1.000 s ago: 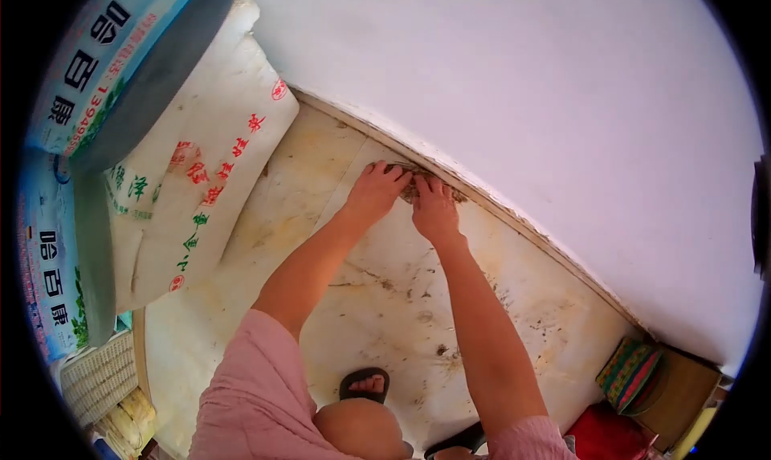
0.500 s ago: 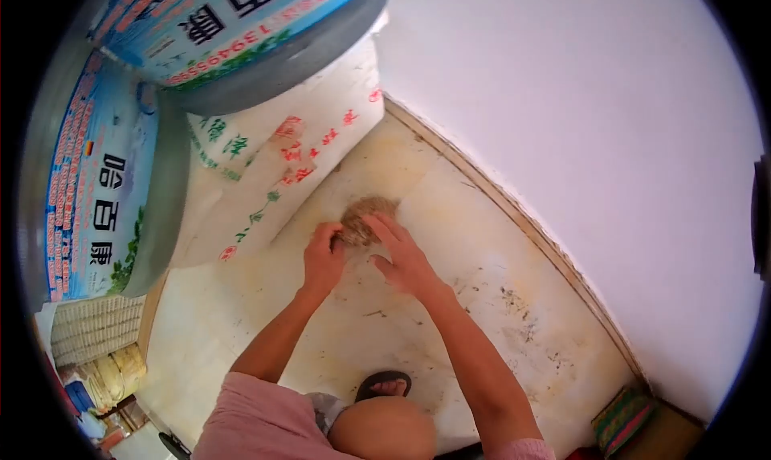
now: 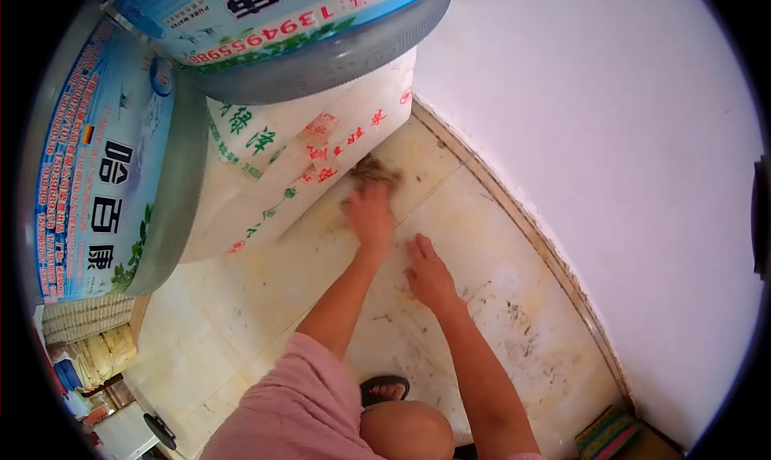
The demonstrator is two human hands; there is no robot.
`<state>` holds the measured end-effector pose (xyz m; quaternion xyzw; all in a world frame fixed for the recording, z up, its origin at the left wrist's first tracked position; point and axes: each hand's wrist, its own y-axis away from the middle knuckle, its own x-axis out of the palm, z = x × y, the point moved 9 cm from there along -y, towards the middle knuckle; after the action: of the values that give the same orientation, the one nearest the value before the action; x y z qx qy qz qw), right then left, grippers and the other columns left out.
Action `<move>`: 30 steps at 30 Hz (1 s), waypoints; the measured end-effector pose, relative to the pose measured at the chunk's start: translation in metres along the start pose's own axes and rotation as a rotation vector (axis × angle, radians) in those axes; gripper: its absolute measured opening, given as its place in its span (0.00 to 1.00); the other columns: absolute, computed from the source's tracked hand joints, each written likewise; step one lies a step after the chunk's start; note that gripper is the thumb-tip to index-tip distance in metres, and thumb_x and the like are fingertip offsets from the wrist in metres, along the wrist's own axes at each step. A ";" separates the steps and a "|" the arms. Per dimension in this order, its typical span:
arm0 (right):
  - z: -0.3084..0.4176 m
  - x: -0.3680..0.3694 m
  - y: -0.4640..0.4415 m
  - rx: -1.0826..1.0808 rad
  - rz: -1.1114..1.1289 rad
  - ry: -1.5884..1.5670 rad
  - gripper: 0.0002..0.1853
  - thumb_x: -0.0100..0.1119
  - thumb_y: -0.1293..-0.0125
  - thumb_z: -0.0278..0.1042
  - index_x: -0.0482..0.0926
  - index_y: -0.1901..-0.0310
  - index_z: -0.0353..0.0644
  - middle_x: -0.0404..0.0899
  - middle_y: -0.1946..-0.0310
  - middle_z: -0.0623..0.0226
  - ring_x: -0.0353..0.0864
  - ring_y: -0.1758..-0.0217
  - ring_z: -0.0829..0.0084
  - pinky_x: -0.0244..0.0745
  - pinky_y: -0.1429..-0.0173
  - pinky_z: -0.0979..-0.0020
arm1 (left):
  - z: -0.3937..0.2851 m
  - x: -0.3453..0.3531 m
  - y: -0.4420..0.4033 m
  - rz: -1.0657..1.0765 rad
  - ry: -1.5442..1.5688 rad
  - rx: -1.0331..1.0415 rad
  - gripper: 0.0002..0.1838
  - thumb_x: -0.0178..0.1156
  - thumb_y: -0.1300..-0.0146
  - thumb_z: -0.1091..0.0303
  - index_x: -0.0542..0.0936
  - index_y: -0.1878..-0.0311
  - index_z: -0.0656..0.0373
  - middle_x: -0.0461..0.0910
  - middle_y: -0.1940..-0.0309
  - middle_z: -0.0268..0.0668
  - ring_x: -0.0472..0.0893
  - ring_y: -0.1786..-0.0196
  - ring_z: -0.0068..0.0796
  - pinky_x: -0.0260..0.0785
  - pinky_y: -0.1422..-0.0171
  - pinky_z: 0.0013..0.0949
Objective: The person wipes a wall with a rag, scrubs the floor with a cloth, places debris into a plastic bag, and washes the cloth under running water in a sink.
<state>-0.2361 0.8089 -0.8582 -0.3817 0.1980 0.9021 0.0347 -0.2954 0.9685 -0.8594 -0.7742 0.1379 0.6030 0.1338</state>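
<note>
My left hand [image 3: 370, 217] is stretched forward over the floor and grips a crumpled brown rag [image 3: 376, 171], pressing it down beside the foot of a white printed sack. Motion blurs the fingers, and part of the rag is hidden under them. Lower and to the right, my right hand [image 3: 429, 273] rests with its fingertips on the floor [image 3: 281, 287], fingers apart and holding nothing. Dark smudges and bits of dirt [image 3: 520, 327] lie on the tiles to the right of my right forearm.
Two large water bottles with blue labels [image 3: 100, 171] stand at the left, against the white sack [image 3: 281, 171]. A white wall [image 3: 594, 139] with a dirty skirting edge [image 3: 522, 219] runs down the right. My sandalled foot [image 3: 385, 389] is below. Striped fabric [image 3: 608, 433] lies at lower right.
My left hand has carried the rag forward toward the wall corner by the sack. My right hand has come off the rag and moved back and right onto the floor.
</note>
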 end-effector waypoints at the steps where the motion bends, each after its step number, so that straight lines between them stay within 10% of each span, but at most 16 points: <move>1: -0.002 0.000 -0.003 -0.002 -0.006 0.020 0.31 0.57 0.40 0.29 0.61 0.34 0.42 0.55 0.29 0.56 0.65 0.33 0.52 0.67 0.35 0.59 | -0.019 -0.001 0.006 -0.003 0.121 0.133 0.16 0.59 0.41 0.66 0.76 0.49 0.53 0.77 0.48 0.38 0.73 0.54 0.46 0.65 0.50 0.46; 3: -0.005 -0.007 -0.007 0.018 0.022 -0.099 0.31 0.56 0.39 0.30 0.61 0.34 0.42 0.55 0.29 0.57 0.65 0.33 0.53 0.67 0.35 0.60 | -0.055 -0.007 0.027 0.005 0.367 0.395 0.15 0.59 0.42 0.69 0.78 0.51 0.53 0.78 0.50 0.38 0.73 0.55 0.46 0.65 0.50 0.44; 9: -0.014 -0.011 -0.001 0.020 0.012 -0.205 0.28 0.54 0.38 0.28 0.64 0.35 0.41 0.57 0.30 0.56 0.62 0.31 0.53 0.64 0.32 0.61 | -0.034 -0.024 -0.044 -0.418 0.017 -0.088 0.13 0.59 0.41 0.68 0.78 0.52 0.51 0.78 0.52 0.38 0.72 0.52 0.43 0.63 0.46 0.45; 16: -0.009 -0.017 0.007 0.081 0.065 -0.313 0.27 0.54 0.39 0.25 0.65 0.36 0.41 0.60 0.32 0.54 0.62 0.32 0.52 0.65 0.34 0.59 | -0.120 0.034 -0.008 0.140 0.503 0.613 0.16 0.59 0.45 0.73 0.76 0.52 0.53 0.76 0.51 0.37 0.71 0.48 0.44 0.63 0.44 0.48; 21: -0.035 -0.054 0.045 0.132 -0.284 0.093 0.25 0.54 0.41 0.24 0.66 0.40 0.36 0.61 0.34 0.48 0.64 0.33 0.47 0.67 0.35 0.57 | -0.076 -0.011 -0.074 -0.293 0.247 0.080 0.18 0.60 0.41 0.67 0.76 0.47 0.53 0.75 0.47 0.39 0.69 0.42 0.47 0.60 0.39 0.52; 24: -0.056 -0.049 0.056 0.209 -0.255 0.089 0.27 0.55 0.43 0.23 0.65 0.39 0.35 0.60 0.33 0.48 0.63 0.32 0.47 0.68 0.35 0.56 | -0.082 0.015 -0.100 -0.188 0.182 -0.166 0.24 0.61 0.42 0.56 0.75 0.42 0.50 0.73 0.41 0.40 0.65 0.37 0.50 0.54 0.35 0.62; 30: -0.058 -0.055 0.056 0.132 -0.273 0.041 0.28 0.55 0.45 0.21 0.66 0.40 0.36 0.62 0.35 0.50 0.66 0.34 0.50 0.70 0.37 0.58 | -0.146 0.033 -0.027 -0.146 0.136 0.109 0.23 0.61 0.42 0.55 0.76 0.44 0.50 0.74 0.41 0.38 0.65 0.35 0.49 0.50 0.32 0.61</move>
<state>-0.1697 0.7401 -0.8378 -0.4203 0.2039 0.8660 0.1782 -0.1469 0.9369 -0.8558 -0.8128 0.1227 0.5295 0.2097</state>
